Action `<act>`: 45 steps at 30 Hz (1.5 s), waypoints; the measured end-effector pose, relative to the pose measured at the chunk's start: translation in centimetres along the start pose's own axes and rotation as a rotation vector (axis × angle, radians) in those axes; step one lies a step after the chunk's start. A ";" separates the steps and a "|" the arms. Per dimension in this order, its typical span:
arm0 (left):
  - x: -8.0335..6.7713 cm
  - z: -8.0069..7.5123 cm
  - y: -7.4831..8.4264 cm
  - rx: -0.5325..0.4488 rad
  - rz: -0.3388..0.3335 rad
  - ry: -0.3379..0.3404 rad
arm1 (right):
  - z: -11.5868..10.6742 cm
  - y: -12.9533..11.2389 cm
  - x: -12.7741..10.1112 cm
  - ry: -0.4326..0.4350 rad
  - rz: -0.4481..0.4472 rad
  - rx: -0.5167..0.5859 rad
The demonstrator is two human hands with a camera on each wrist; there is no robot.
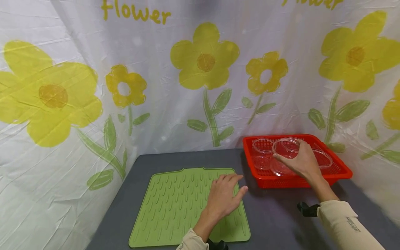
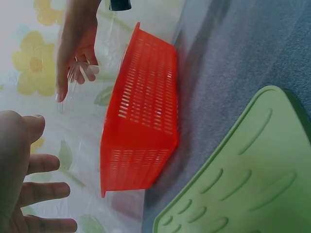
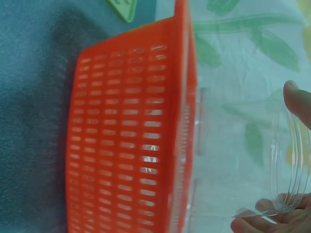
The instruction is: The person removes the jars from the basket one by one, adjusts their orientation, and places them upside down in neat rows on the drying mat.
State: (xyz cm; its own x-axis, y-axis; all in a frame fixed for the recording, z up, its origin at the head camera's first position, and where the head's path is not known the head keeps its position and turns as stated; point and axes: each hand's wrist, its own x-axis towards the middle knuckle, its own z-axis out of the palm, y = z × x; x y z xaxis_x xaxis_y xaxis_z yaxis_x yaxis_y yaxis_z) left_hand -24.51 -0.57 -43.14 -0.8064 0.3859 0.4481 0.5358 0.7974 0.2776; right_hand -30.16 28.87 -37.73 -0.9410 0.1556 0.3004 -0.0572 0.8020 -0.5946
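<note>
Rt hand (image 1: 301,161) perhaps hides clear dishes (image 1: 282,168).

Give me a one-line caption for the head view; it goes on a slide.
Right hand grips a clear dish above a red basket; left hand rests on a green mat.

1. Grey table (image 1: 275,215): open strip between green mat (image 1: 175,208) and red basket (image 1: 340,170); passable.
2. Mat: flat, low ribs; left hand (image 1: 223,198) rests across its right edge.
3. Basket: raised slatted walls; entry from above only.
4. Basket interior: crowded with clear dishes (image 1: 262,146); right hand (image 1: 301,161) occupies the space above.
5. Flowered cloth (image 1: 156,104): closes off rear and both sides.
</note>
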 end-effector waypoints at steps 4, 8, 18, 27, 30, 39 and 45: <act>0.1 -0.3 -0.1 -0.007 0.006 0.007 | -0.6 -0.6 -0.3 0.019 -0.035 0.009; 0.2 -0.8 -0.2 -0.019 0.006 0.012 | -1.6 -1.6 -0.7 0.025 -0.075 0.016; 0.6 -1.7 -0.2 -0.084 -0.001 0.044 | -3.1 -4.8 -2.3 -0.044 -0.132 0.035; 0.9 -2.7 0.1 -0.186 -0.021 0.045 | -3.1 -6.9 -4.3 -0.107 -0.240 0.067; 1.0 -3.1 0.3 -0.259 -0.029 0.027 | -2.9 -7.5 -4.9 -0.136 -0.306 0.083; 1.0 -3.7 0.7 -0.597 -0.055 -0.096 | -1.8 -8.2 -6.1 -0.245 -0.414 0.112; 0.9 -3.6 0.9 -0.722 -0.067 -0.123 | -1.3 -8.9 -6.8 -0.283 -0.443 0.103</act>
State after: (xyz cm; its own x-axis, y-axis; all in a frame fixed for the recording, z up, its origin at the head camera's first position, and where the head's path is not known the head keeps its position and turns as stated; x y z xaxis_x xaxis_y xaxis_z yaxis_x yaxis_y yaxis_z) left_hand -23.87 -1.18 -39.43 -0.8426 0.4300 0.3242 0.4818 0.3332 0.8104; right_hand -22.79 21.43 -33.52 -0.8717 -0.3577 0.3351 -0.4883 0.6926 -0.5309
